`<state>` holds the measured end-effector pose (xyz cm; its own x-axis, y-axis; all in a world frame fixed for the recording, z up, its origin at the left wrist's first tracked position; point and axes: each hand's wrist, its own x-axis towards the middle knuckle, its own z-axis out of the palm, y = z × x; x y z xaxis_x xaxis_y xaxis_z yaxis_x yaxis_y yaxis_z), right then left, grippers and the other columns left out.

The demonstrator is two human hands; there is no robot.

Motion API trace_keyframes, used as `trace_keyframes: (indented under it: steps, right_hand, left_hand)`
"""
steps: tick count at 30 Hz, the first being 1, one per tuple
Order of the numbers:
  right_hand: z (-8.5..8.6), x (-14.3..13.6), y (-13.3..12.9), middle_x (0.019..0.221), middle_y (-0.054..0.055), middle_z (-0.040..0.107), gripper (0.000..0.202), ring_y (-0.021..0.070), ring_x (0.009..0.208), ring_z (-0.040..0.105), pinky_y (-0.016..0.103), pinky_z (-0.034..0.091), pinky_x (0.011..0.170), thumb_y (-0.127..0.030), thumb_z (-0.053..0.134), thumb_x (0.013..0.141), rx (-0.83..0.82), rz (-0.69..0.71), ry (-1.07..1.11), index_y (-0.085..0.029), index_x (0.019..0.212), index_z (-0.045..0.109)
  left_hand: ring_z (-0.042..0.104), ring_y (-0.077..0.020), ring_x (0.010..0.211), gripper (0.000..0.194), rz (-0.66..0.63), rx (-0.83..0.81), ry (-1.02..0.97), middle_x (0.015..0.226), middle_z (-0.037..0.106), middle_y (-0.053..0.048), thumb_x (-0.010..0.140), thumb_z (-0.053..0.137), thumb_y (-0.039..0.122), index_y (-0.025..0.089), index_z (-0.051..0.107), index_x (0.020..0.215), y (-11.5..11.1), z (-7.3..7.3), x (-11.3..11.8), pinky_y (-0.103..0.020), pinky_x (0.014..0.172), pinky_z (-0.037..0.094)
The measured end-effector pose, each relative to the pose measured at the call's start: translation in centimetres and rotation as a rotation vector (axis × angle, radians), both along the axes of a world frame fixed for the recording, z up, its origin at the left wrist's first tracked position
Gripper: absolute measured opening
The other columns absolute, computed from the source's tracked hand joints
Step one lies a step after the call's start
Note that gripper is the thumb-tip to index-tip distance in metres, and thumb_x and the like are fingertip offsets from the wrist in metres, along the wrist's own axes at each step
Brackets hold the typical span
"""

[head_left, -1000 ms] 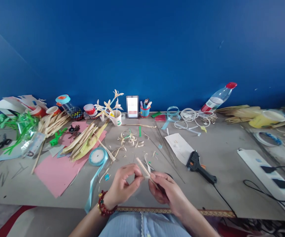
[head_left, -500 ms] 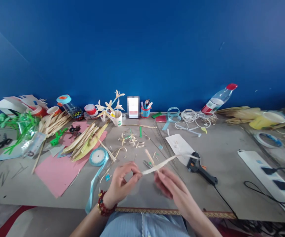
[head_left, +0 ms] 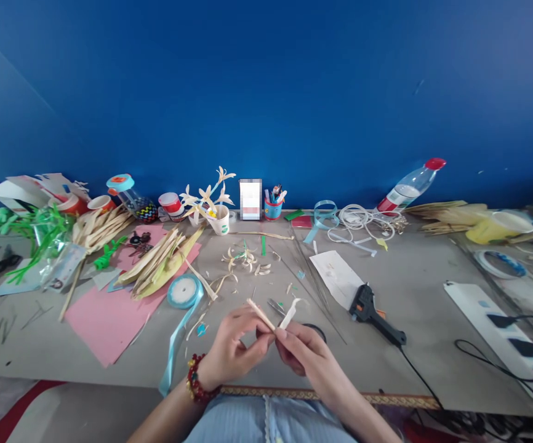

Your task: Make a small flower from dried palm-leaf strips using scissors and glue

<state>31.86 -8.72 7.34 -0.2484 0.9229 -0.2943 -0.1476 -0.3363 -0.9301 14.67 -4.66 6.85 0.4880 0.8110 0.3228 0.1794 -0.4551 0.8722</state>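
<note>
the blue wall (head_left: 266, 92) rises behind the grey table (head_left: 418, 289), and both my hands work low over the table's near edge. off to my right lies the power strip (head_left: 479, 314) with black plugs in it; to my left the pink paper (head_left: 104, 326) spreads flat, its far part under the bundle of husks (head_left: 160, 271).

my left hand (head_left: 232, 354) is curled closed, thumb and forefinger pinching the pale stick (head_left: 261, 315) close to its near end. the stick slants across the tops of those fingers, its far tip sticking out free, away from me and leftward, while its near end sits right between my two sets of fingertips. my right hand (head_left: 310, 351) is closed too, gripping the white strip (head_left: 288, 315) by its near end; the strip stands out beyond the fingers, leaning right, with a thin curled tip.

the black glue gun (head_left: 370, 311) rests on the table right of my hands, touching the white paper (head_left: 335, 277). the scissors (head_left: 316, 332) lie partly hidden by my right hand. the blue ribbon spool (head_left: 183, 291) lies flat beyond my left hand, and small curled husk scraps (head_left: 263, 269) dot the table ahead.
</note>
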Motion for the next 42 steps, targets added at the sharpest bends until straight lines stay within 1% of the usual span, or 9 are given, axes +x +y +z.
trace_keyframes:
  steps: [4, 11, 14, 20, 23, 27, 34, 37, 42]
  right_hand:
    - [0.5, 0.1, -0.4, 0.047, -0.01, 0.027, 0.05, 0.0053, 0.042, 0.014, 0.024, 0.007, 0.042, -0.061, 0.064, 0.08, -0.211, 0.032, 0.193, -0.019, 0.059, 0.047]
    - [0.2, 1.0, -0.7, 0.043, -0.012, 0.026, 0.047, 0.0037, 0.039, 0.01, 0.02, 0.006, 0.037, -0.06, 0.068, 0.078, -0.343, 0.081, 0.354, -0.019, 0.064, 0.049]
    - [0.1, 1.0, -0.8, 0.047, -0.01, 0.029, 0.048, 0.0049, 0.041, 0.014, 0.02, 0.01, 0.038, -0.062, 0.059, 0.085, -0.243, 0.059, 0.283, -0.018, 0.066, 0.05]
    - [0.0, 0.5, -0.8, 0.064, -0.003, 0.038, 0.048, 0.0101, 0.057, 0.032, 0.024, 0.025, 0.052, -0.059, 0.046, 0.094, 0.198, 0.068, -0.209, -0.018, 0.071, 0.049]
    - [0.2, 0.3, -0.6, 0.063, -0.003, 0.038, 0.047, 0.0108, 0.058, 0.033, 0.026, 0.025, 0.054, -0.056, 0.041, 0.097, 0.264, 0.079, -0.338, -0.018, 0.07, 0.048]
    - [0.5, 0.2, -0.6, 0.056, -0.006, 0.034, 0.053, 0.0081, 0.051, 0.026, 0.024, 0.019, 0.047, -0.061, 0.046, 0.093, 0.107, 0.097, -0.11, -0.019, 0.061, 0.04]
    - [0.7, 0.7, -0.5, 0.039, -0.012, 0.024, 0.053, 0.0047, 0.035, 0.012, 0.02, 0.008, 0.036, -0.063, 0.057, 0.084, -0.229, 0.244, 0.381, -0.02, 0.056, 0.042]
    - [1.1, 0.9, -0.5, 0.045, -0.01, 0.028, 0.055, 0.0061, 0.04, 0.016, 0.021, 0.013, 0.039, -0.066, 0.046, 0.089, -0.137, 0.267, 0.238, -0.019, 0.06, 0.045]
    - [2.1, 0.7, -0.8, 0.061, -0.004, 0.039, 0.051, 0.011, 0.057, 0.032, 0.023, 0.028, 0.052, -0.059, 0.04, 0.096, 0.238, 0.16, -0.285, -0.019, 0.065, 0.046]
  left_hand:
    - [0.059, -0.0168, 0.073, 0.015, -0.038, -0.029, -0.045, 0.071, 0.065, -0.003, 0.086, 0.057, 0.014, 0.02, 0.06, 0.073, -0.1, 0.0, -0.4, -0.031, 0.077, 0.047]
    - [0.052, -0.0137, 0.065, 0.018, -0.083, -0.022, -0.165, 0.064, 0.058, -0.001, 0.087, 0.06, 0.018, 0.017, 0.055, 0.07, 0.5, -0.5, -0.5, -0.025, 0.065, 0.043]
    - [0.055, -0.0147, 0.068, 0.018, -0.068, -0.045, -0.175, 0.064, 0.058, -0.001, 0.088, 0.059, 0.018, 0.017, 0.055, 0.071, 0.6, -0.5, -0.3, -0.026, 0.067, 0.044]
    - [0.062, -0.0164, 0.075, 0.012, -0.025, 0.028, -0.129, 0.074, 0.068, -0.003, 0.087, 0.058, 0.013, 0.018, 0.06, 0.077, 0.5, 0.1, 0.0, -0.028, 0.074, 0.047]
    - [0.062, -0.0161, 0.075, 0.011, -0.037, 0.062, -0.114, 0.075, 0.068, -0.003, 0.086, 0.058, 0.011, 0.018, 0.06, 0.079, 0.3, 0.3, 0.1, -0.027, 0.074, 0.048]
    - [0.063, -0.0182, 0.08, 0.008, -0.058, 0.08, -0.152, 0.077, 0.067, -0.004, 0.087, 0.057, 0.014, 0.018, 0.061, 0.08, 0.1, 0.3, 0.1, -0.032, 0.081, 0.049]
    - [0.063, -0.0216, 0.085, 0.011, -0.118, 0.02, -0.279, 0.075, 0.067, -0.006, 0.089, 0.058, 0.022, 0.018, 0.06, 0.079, 0.0, -0.2, 0.0, -0.035, 0.081, 0.05]
    - [0.062, -0.0203, 0.081, 0.013, -0.089, 0.02, -0.238, 0.073, 0.065, -0.006, 0.09, 0.058, 0.023, 0.018, 0.061, 0.078, 0.1, -0.2, -0.1, -0.033, 0.077, 0.05]
    - [0.06, -0.0172, 0.073, 0.013, -0.062, 0.08, -0.215, 0.072, 0.065, -0.004, 0.09, 0.055, 0.018, 0.018, 0.061, 0.08, 0.2, 0.1, 0.0, -0.034, 0.076, 0.051]
